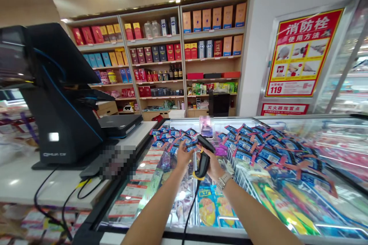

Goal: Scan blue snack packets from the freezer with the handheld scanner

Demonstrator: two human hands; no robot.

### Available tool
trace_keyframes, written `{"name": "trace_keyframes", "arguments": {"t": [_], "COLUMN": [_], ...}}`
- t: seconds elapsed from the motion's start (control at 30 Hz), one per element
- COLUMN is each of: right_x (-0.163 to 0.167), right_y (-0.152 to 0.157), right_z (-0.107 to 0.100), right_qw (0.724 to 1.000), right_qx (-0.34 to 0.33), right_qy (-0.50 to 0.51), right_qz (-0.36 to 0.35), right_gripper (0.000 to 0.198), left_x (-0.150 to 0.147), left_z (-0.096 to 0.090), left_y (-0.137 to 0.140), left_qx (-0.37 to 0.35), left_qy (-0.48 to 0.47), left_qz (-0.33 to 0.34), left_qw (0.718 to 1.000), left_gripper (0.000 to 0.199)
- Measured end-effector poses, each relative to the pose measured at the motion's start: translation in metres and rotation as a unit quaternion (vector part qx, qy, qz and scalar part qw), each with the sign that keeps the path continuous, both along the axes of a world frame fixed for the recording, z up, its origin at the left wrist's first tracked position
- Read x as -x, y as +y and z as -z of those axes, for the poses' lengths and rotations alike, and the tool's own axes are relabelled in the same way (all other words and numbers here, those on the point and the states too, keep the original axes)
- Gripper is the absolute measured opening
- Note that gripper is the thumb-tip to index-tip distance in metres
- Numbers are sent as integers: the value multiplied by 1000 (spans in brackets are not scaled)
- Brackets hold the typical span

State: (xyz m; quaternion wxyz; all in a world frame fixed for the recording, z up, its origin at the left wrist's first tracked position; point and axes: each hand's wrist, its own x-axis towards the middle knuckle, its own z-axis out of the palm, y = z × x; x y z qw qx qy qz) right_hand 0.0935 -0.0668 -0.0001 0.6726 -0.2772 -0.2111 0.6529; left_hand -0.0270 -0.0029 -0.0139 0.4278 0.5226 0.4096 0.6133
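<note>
My right hand (213, 165) is wrapped round a black barcode scanner (203, 162) with yellow trim, its cable running down towards me. In my left hand (184, 155) a small blue packet (191, 146) is pinched, close to the scanner's head. Part of that packet is hidden by the fingers. Both hands are above the glass top of a chest freezer. Just beyond them lies a pile of similar blue packets (166, 134), and a larger pile (267, 147) spreads to the right.
A black checkout terminal (66, 115) stands on the white counter (25, 178) at left, with loose cables (43, 210). Bagged frozen goods (208, 206) show through the freezer glass. Shelves of boxed goods (169, 53) line the back wall. A red fire-hydrant notice (304, 53) hangs at right.
</note>
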Motion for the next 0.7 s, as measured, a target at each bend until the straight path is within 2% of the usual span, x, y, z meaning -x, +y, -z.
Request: {"name": "trace_keyframes", "arguments": {"t": [0.1, 0.2, 0.3, 0.4, 0.53, 0.7], "right_x": [-13, -17, -15, -14, -15, -16], "right_y": [-9, -13, -13, -13, -11, -10], "right_z": [2, 4, 3, 2, 1, 0], "right_qw": [999, 999, 997, 997, 997, 998], "right_qx": [1, -16, -36, -39, -29, -33], "right_qy": [30, 47, 61, 65, 61, 56], "right_qz": [26, 21, 18, 21, 35, 23], "right_gripper": [38, 37, 40, 36, 27, 30], "left_x": [-5, -1, 2, 2, 2, 5], "left_z": [5, 6, 5, 4, 2, 1], "left_y": [-5, -4, -3, -6, -10, -9], "left_qx": [73, 108, 136, 132, 121, 113], "left_qy": [-43, -48, -50, -59, -72, -102], "left_qz": [66, 56, 59, 93, 81, 100], "left_qw": [994, 991, 988, 985, 987, 983], "left_gripper": [67, 67, 55, 49, 52, 50]}}
